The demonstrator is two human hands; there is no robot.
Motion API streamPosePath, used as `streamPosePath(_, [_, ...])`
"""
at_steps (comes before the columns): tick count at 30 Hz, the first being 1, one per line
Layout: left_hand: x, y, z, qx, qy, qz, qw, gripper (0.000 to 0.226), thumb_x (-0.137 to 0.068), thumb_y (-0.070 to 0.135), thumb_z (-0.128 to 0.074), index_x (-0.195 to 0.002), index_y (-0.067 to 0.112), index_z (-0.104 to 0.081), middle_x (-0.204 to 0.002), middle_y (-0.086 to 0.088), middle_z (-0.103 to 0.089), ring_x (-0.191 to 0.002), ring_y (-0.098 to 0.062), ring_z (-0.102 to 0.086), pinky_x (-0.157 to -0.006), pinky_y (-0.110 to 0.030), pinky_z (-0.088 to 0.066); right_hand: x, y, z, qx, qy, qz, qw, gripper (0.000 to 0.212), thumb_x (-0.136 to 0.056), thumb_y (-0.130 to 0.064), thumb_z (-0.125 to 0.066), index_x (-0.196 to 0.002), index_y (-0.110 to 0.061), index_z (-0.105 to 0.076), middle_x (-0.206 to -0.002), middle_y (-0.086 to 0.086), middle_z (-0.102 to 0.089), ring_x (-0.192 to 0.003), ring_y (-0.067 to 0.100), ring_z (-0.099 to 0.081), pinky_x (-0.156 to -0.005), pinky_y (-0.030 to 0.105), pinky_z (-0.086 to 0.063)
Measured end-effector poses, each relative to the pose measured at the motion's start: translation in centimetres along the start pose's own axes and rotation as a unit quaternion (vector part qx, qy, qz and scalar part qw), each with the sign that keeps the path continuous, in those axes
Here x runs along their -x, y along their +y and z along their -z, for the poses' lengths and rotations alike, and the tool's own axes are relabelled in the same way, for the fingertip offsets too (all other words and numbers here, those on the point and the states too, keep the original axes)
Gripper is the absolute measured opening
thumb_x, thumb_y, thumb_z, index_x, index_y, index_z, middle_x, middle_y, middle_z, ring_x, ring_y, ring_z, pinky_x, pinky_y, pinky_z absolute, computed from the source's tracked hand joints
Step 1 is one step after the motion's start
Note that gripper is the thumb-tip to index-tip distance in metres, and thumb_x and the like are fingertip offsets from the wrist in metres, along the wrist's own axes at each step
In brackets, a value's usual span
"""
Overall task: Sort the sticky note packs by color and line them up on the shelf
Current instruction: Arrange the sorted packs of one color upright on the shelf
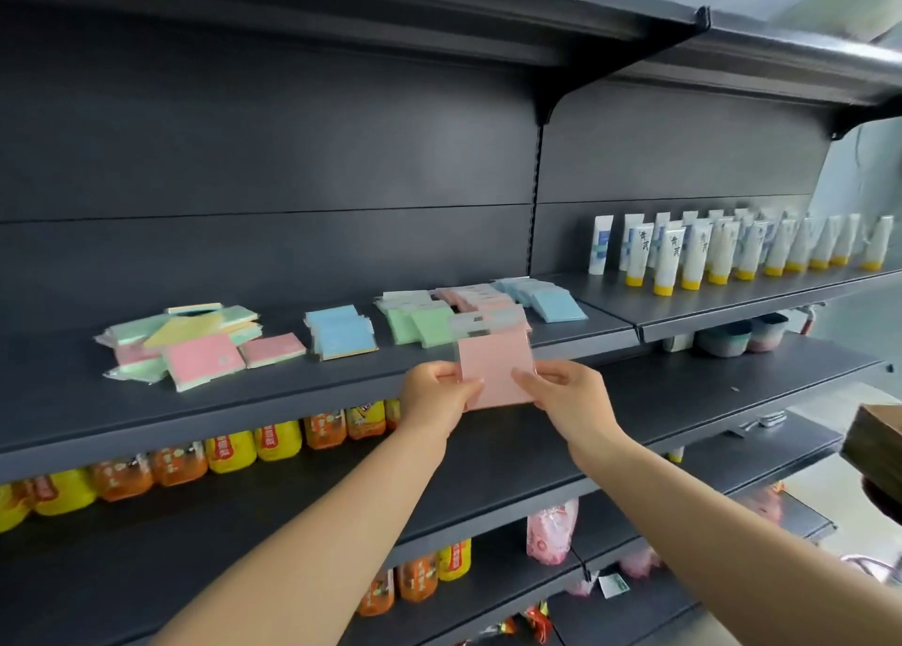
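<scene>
A pink sticky note pack (495,369) in clear wrap is held upright in front of the dark shelf (293,401). My left hand (432,394) pinches its left edge and my right hand (566,391) pinches its right edge. Behind it on the shelf lie rows of green packs (420,325), pink packs (476,299) and blue packs (551,299). A separate blue stack (341,333) lies to their left. Far left is a mixed pile (190,343) of green, yellow and pink packs.
White tubes with yellow caps (732,255) stand in rows on the right shelf section. Orange and yellow drink bottles (219,455) fill the shelf below. Pink bags (551,533) and more bottles sit lower down. A brown object (876,450) juts in at the right edge.
</scene>
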State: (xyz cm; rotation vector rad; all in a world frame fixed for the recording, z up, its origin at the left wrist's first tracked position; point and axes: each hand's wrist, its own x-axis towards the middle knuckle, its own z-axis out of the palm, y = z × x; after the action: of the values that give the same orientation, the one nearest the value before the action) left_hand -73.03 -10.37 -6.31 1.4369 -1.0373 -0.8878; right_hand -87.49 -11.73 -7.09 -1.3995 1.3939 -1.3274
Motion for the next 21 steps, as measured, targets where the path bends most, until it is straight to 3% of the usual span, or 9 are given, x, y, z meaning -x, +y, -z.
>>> streamPosePath(4, [-2.6,1.2,-3.2,-0.025,0.014,-0.028,0.999,0.025,-0.08,0.007,-0.069,-0.105,0.008,-0.065,-0.099,-0.005,-0.067,-0.086,-0.018,-0.062,-0.065,-0.024,-0.054,-4.1,0.2,1.4,-0.002,0.0,0.007,1.0,0.022,-0.082,-0.029,-0.071,-0.096,-0.012,-0.07,-0.09,0.0,-0.071,-0.09,0.018,-0.065,-0.083,0.032,-0.054])
streamPosePath(7, [-5.9,1.7,-5.8,-0.056,0.038,-0.042,0.997,0.027,-0.081,0.011,-0.07,-0.107,0.01,-0.065,-0.097,-0.001,-0.063,-0.085,-0.015,-0.057,-0.059,-0.019,-0.05,-8.7,0.8,2.2,0.014,-0.014,0.005,1.0,0.031,-0.08,-0.029,-0.073,-0.104,-0.01,-0.067,-0.098,0.002,-0.069,-0.093,0.017,-0.063,-0.082,0.031,-0.053])
streamPosePath(12, [-12.3,0.9,-10.5,-0.097,0.084,-0.046,0.991,0.023,-0.083,0.013,-0.067,-0.106,0.01,-0.067,-0.099,-0.001,-0.066,-0.086,-0.014,-0.055,-0.071,-0.025,-0.044,-16.7,2.8,2.2,0.031,-0.045,0.009,0.998,0.033,-0.081,-0.025,-0.073,-0.108,-0.011,-0.062,-0.1,0.001,-0.063,-0.093,0.016,-0.058,-0.065,0.02,-0.043])
streamPosePath(16, [-16.4,-0.7,-13.5,-0.108,0.132,-0.033,0.985,0.028,-0.084,0.007,-0.063,-0.112,0.009,-0.064,-0.107,-0.004,-0.067,-0.092,-0.017,-0.061,-0.074,-0.024,-0.046,-22.4,4.9,1.3,0.1,-0.084,0.015,0.991,0.034,-0.082,-0.025,-0.072,-0.11,-0.009,-0.063,-0.105,0.003,-0.065,-0.099,0.019,-0.06,-0.081,0.027,-0.047])
streamPosePath(21, [-19.1,-1.8,-14.9,-0.185,0.175,-0.064,0.965,0.026,-0.084,0.001,-0.059,-0.108,0.009,-0.064,-0.108,-0.006,-0.062,-0.092,-0.018,-0.059,-0.077,-0.022,-0.047,-26.1,6.3,0.4,0.156,-0.128,0.029,0.979,0.031,-0.079,-0.026,-0.074,-0.103,-0.008,-0.066,-0.097,0.001,-0.065,-0.093,0.018,-0.06,-0.074,0.024,-0.042])
